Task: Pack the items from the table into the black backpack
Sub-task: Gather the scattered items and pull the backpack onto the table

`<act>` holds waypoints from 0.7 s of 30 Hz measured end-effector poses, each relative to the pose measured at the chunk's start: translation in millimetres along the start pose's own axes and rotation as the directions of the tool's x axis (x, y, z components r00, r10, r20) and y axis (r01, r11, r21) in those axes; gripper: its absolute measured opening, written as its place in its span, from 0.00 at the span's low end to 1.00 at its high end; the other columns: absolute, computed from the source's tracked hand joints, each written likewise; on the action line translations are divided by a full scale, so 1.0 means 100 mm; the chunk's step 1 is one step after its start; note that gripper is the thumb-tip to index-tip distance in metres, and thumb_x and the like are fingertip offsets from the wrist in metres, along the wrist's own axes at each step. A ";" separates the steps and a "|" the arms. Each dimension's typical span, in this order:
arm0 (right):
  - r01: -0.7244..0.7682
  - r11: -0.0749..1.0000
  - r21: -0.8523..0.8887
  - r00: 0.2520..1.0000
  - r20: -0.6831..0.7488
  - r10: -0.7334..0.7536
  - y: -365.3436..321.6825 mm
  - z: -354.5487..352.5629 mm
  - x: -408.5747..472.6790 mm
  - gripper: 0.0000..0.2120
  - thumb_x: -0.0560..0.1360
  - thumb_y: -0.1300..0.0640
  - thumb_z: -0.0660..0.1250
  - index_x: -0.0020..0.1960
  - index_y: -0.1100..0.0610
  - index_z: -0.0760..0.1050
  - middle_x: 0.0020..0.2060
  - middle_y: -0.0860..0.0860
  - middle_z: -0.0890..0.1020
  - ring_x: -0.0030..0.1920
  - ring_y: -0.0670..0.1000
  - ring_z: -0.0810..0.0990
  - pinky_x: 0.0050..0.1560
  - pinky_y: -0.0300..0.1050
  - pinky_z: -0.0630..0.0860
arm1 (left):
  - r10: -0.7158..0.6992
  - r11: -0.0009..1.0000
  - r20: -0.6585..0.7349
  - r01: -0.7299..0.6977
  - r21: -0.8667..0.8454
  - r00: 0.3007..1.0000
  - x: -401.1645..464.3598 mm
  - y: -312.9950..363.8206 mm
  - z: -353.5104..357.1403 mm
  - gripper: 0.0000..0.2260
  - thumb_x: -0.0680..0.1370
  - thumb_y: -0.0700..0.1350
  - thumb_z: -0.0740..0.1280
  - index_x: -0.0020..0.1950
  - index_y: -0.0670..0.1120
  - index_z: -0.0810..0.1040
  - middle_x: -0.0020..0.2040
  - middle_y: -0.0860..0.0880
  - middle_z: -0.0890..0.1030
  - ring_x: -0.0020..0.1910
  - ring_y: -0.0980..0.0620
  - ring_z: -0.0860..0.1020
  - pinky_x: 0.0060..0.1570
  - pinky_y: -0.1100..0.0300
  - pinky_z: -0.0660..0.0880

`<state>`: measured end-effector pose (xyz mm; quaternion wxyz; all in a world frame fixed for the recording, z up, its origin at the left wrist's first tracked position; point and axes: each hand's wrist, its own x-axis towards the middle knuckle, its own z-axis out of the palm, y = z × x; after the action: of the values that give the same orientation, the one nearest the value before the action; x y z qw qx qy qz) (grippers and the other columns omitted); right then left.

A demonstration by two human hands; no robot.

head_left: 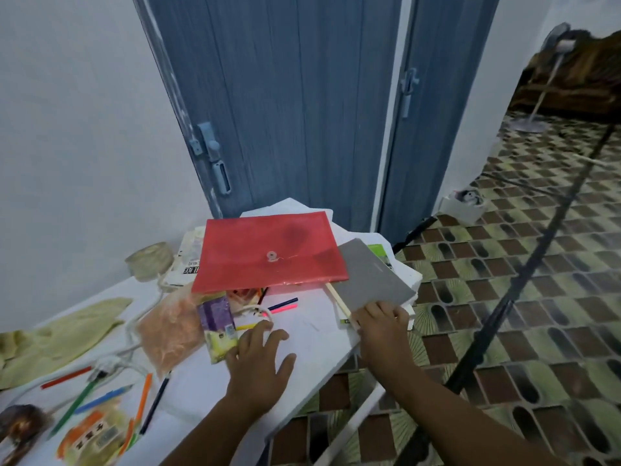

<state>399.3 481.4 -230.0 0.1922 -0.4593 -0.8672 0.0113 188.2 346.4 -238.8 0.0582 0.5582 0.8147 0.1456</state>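
Both forearms reach in from the bottom edge over a white table (316, 334). The left hand (260, 359) lies flat on the bare tabletop with its fingers spread, their tips beside a small purple and yellow packet (217, 326). The right hand (381, 322) grips the near corner of a grey notebook (371, 275) at the table's right edge, fingers curled over its top. A thin wooden stick (337, 302) lies just left of the notebook, running under the corner of a red envelope folder (270, 252).

That folder rests on a stack of white papers (292, 206) at the far end of the table, close to a blue door (285, 95). Pink and blue pencils (282, 305) poke out beneath its near edge. To the left lie an orange mesh bag (168, 327), a roll of cord (149, 260), a pale green cloth (64, 334) and more loose coloured pencils (111, 395); a snack packet (94, 438) sits at the bottom left corner.

Beyond the table's right edge, patterned floor tiles (504, 297) stretch away open, crossed by a dark cable (524, 264). No black backpack is in view.
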 end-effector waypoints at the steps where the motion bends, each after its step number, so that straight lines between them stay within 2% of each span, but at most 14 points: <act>1: 0.036 0.999 0.037 0.998 -0.047 -0.034 0.01 -0.01 0.01 0.19 0.53 0.61 0.80 0.39 0.50 0.78 0.38 0.46 0.76 0.46 0.52 0.72 0.44 0.45 0.50 | -0.009 1.000 0.003 0.009 0.000 1.000 0.00 0.01 0.00 0.22 0.74 0.66 0.50 0.62 0.62 0.72 0.72 0.55 0.67 0.72 0.49 0.63 0.63 0.43 0.63; 3: 0.109 0.987 0.114 0.979 -0.182 -0.087 -0.01 -0.03 0.02 0.14 0.59 0.61 0.77 0.41 0.50 0.79 0.37 0.46 0.75 0.44 0.52 0.73 0.45 0.44 0.52 | -0.021 1.000 0.009 0.021 -0.017 1.000 0.00 0.01 0.01 0.21 0.74 0.66 0.52 0.61 0.62 0.73 0.71 0.56 0.68 0.72 0.50 0.64 0.63 0.43 0.63; 5: 0.174 0.959 0.223 0.952 -0.288 -0.106 -0.13 -0.11 0.07 0.10 0.66 0.61 0.72 0.46 0.52 0.81 0.38 0.48 0.74 0.42 0.52 0.73 0.46 0.45 0.59 | -0.037 0.997 0.033 0.039 -0.070 0.999 0.02 -0.01 0.00 0.20 0.73 0.67 0.55 0.61 0.63 0.74 0.70 0.58 0.67 0.72 0.52 0.63 0.65 0.45 0.62; 8: 0.253 0.873 0.418 0.922 -0.377 -0.086 -0.50 -0.39 0.16 0.10 0.73 0.59 0.62 0.53 0.53 0.77 0.41 0.51 0.75 0.40 0.54 0.72 0.39 0.44 0.68 | -0.071 0.927 0.094 0.100 -0.361 0.993 0.09 -0.03 -0.16 0.12 0.78 0.61 0.65 0.59 0.61 0.78 0.66 0.60 0.71 0.71 0.53 0.68 0.66 0.58 0.64; 9: 0.275 0.848 0.453 0.916 -0.393 -0.087 -0.64 -0.52 0.19 0.11 0.74 0.59 0.61 0.54 0.52 0.76 0.42 0.52 0.75 0.40 0.56 0.73 0.37 0.45 0.69 | -0.108 0.861 0.152 0.169 -0.480 0.982 0.12 -0.02 -0.27 0.10 0.80 0.59 0.64 0.60 0.60 0.79 0.65 0.59 0.74 0.69 0.53 0.71 0.67 0.60 0.65; 11: 0.333 0.821 0.464 0.897 -0.425 -0.123 -0.91 -0.74 0.23 0.13 0.71 0.63 0.61 0.53 0.53 0.77 0.42 0.53 0.76 0.38 0.57 0.73 0.37 0.46 0.70 | -0.197 0.709 0.192 0.275 -0.649 0.961 0.11 0.03 -0.56 0.18 0.81 0.64 0.58 0.62 0.58 0.80 0.64 0.57 0.80 0.65 0.54 0.76 0.68 0.52 0.70; 12: 0.364 0.810 0.460 0.885 -0.441 -0.148 -1.03 -0.82 0.23 0.16 0.69 0.66 0.62 0.53 0.55 0.78 0.41 0.53 0.76 0.38 0.57 0.73 0.37 0.47 0.70 | -0.243 0.632 0.193 0.307 -0.711 0.951 0.11 0.10 -0.74 0.22 0.80 0.66 0.55 0.61 0.57 0.81 0.61 0.55 0.82 0.61 0.54 0.79 0.66 0.48 0.73; 13: 0.400 0.789 0.467 0.875 -0.451 -0.176 -1.17 -0.89 0.22 0.18 0.66 0.69 0.62 0.52 0.56 0.79 0.41 0.53 0.76 0.38 0.56 0.73 0.36 0.47 0.69 | -0.291 0.504 0.214 0.340 -0.794 0.932 0.08 0.14 -0.90 0.25 0.81 0.67 0.53 0.59 0.54 0.82 0.56 0.52 0.85 0.55 0.54 0.82 0.59 0.48 0.76; 14: 0.439 0.759 0.482 0.864 -0.459 -0.208 -1.29 -0.93 0.19 0.19 0.66 0.70 0.61 0.53 0.57 0.80 0.41 0.54 0.76 0.38 0.56 0.73 0.36 0.46 0.69 | -0.311 0.324 0.262 0.361 -0.875 0.914 0.06 0.17 -1.06 0.28 0.82 0.67 0.51 0.58 0.50 0.83 0.50 0.50 0.86 0.47 0.53 0.84 0.51 0.52 0.77; 15: 0.481 0.721 0.499 0.850 -0.466 -0.245 -1.39 -0.95 0.15 0.19 0.66 0.70 0.61 0.53 0.58 0.80 0.41 0.54 0.77 0.38 0.56 0.74 0.36 0.46 0.70 | -0.311 0.142 0.322 0.379 -0.914 0.894 0.04 0.17 -1.20 0.30 0.81 0.67 0.51 0.56 0.46 0.83 0.44 0.48 0.86 0.40 0.52 0.84 0.44 0.54 0.75; 16: 0.524 0.682 0.510 0.833 -0.475 -0.284 -1.49 -0.96 0.11 0.18 0.68 0.70 0.61 0.53 0.59 0.81 0.40 0.54 0.77 0.39 0.55 0.74 0.37 0.46 0.70 | -0.312 -0.002 0.377 0.397 -0.918 0.872 -0.02 0.16 -1.35 0.29 0.82 0.65 0.53 0.54 0.44 0.83 0.41 0.47 0.85 0.35 0.51 0.83 0.42 0.55 0.75; 17: 0.563 0.647 0.515 0.814 -0.480 -0.327 -1.58 -0.96 0.06 0.16 0.70 0.70 0.63 0.52 0.60 0.82 0.40 0.54 0.78 0.40 0.54 0.74 0.37 0.46 0.70 | -0.317 -0.094 0.412 0.404 -0.910 0.854 -0.08 0.11 -1.44 0.23 0.83 0.61 0.57 0.54 0.44 0.82 0.41 0.46 0.84 0.35 0.51 0.81 0.42 0.54 0.76; 19: 0.645 0.564 0.516 0.762 -0.488 -0.426 -1.74 -0.96 -0.02 0.11 0.72 0.68 0.68 0.51 0.59 0.83 0.40 0.53 0.79 0.41 0.53 0.75 0.40 0.50 0.72 | -0.368 -0.192 0.406 0.359 -0.913 0.836 -0.24 -0.05 -1.60 0.14 0.83 0.50 0.60 0.59 0.42 0.79 0.49 0.43 0.85 0.42 0.47 0.83 0.42 0.53 0.80; 21: 0.695 0.477 0.538 0.718 -0.476 -0.508 -1.85 -0.91 -0.09 0.06 0.73 0.61 0.74 0.50 0.56 0.84 0.45 0.50 0.81 0.48 0.52 0.78 0.48 0.52 0.73 | -0.450 -0.254 0.371 0.282 -0.925 0.812 -0.44 -0.26 -1.70 0.15 0.84 0.45 0.58 0.66 0.40 0.75 0.57 0.39 0.84 0.53 0.41 0.84 0.44 0.51 0.83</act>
<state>288.8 353.3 -112.5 0.4466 -0.0142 -0.8711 0.2037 137.5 267.2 -88.0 0.4412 0.0434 0.5602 0.6997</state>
